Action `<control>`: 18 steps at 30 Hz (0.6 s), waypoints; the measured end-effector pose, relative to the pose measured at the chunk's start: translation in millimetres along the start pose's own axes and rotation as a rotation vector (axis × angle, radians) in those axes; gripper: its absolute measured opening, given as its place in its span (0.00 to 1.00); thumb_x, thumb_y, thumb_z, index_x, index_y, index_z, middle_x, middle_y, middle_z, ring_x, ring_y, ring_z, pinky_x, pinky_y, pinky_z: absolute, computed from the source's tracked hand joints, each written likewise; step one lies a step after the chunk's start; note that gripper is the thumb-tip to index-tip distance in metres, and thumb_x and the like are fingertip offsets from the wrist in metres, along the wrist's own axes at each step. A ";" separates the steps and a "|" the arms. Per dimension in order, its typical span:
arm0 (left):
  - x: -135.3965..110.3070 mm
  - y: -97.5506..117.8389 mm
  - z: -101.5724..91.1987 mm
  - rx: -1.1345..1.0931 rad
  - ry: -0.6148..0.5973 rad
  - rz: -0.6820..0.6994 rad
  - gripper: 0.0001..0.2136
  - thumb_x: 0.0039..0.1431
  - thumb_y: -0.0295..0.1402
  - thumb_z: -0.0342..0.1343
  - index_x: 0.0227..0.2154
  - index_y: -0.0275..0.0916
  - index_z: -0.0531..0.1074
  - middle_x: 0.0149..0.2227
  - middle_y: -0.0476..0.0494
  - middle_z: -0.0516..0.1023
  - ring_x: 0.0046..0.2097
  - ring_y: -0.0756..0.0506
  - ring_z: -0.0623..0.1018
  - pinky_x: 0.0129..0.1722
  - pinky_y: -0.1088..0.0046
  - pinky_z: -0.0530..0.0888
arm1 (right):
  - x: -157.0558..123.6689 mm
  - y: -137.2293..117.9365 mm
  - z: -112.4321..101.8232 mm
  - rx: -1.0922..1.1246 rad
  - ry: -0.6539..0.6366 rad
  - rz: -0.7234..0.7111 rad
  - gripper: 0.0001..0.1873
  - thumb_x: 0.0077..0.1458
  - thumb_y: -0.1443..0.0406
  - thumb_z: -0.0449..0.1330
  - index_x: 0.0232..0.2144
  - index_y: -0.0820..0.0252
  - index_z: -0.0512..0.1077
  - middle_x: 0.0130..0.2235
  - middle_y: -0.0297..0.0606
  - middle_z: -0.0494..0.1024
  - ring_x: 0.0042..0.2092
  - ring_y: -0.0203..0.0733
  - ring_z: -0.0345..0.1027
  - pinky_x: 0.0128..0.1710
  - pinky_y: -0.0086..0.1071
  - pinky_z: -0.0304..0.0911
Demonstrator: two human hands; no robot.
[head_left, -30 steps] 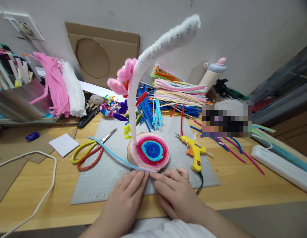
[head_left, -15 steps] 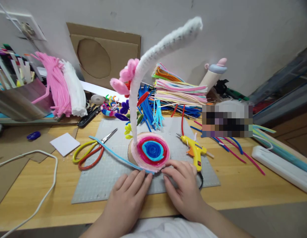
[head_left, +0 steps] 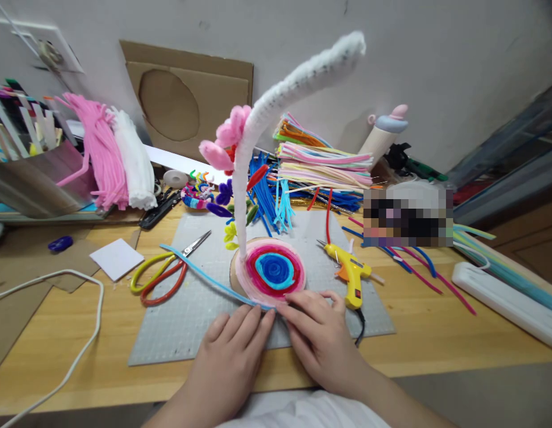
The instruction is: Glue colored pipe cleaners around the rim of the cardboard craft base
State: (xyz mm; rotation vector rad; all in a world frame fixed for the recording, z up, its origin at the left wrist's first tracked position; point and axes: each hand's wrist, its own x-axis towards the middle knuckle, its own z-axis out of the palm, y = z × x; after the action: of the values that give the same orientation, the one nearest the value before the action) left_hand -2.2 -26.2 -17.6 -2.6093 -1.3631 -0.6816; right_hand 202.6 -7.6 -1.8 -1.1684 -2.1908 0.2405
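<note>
A round base (head_left: 241, 279) lies on the cutting mat, covered in rings of pink, red and blue pipe cleaner. A light blue pipe cleaner (head_left: 209, 280) runs along its near left edge, its free end reaching over the scissors. My left hand (head_left: 231, 351) presses this strand to the rim with its fingertips. Close beside it, my right hand (head_left: 320, 333) has its fingers on the near rim at the strand's other end, which they partly hide. From the base rises a curved white fuzzy stem (head_left: 242, 172), with pink flowers (head_left: 226, 134) and smaller coloured ones on its left.
Scissors (head_left: 166, 273) lie left on the grey mat (head_left: 164, 339); a yellow glue gun (head_left: 354, 273) rests to the right. Behind are bundles of pipe cleaners (head_left: 325, 160) and cardboard (head_left: 222, 89). A white cable (head_left: 95, 327) crosses the left side; a power strip (head_left: 503, 300) is far right.
My right hand has slid left along the near rim, closer to my left hand, and its fingers now cover the strand's end. My left hand has barely moved.
</note>
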 end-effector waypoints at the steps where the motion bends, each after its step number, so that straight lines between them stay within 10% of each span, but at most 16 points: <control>1: 0.1 -0.2 -0.2 -0.005 0.006 0.003 0.16 0.67 0.29 0.44 0.54 0.43 0.70 0.49 0.47 0.79 0.50 0.46 0.74 0.49 0.67 0.60 | -0.2 -0.1 -0.3 0.009 0.015 -0.004 0.16 0.60 0.71 0.53 0.48 0.54 0.72 0.48 0.39 0.78 0.49 0.43 0.70 0.50 0.42 0.46; 18: 1.3 -1.0 -1.0 -0.092 0.115 -0.003 0.12 0.64 0.26 0.46 0.44 0.37 0.74 0.46 0.43 0.80 0.47 0.43 0.76 0.48 0.65 0.62 | -4.1 -1.4 4.3 -0.193 -0.151 -0.029 0.21 0.63 0.62 0.53 0.57 0.44 0.66 0.54 0.42 0.71 0.53 0.49 0.63 0.51 0.49 0.44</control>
State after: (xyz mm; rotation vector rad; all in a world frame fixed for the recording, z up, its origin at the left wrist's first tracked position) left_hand -2.7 -25.0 -16.2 -2.5914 -1.3326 -0.9004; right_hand 200.7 -11.1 -6.4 -1.2562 -2.4051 0.1099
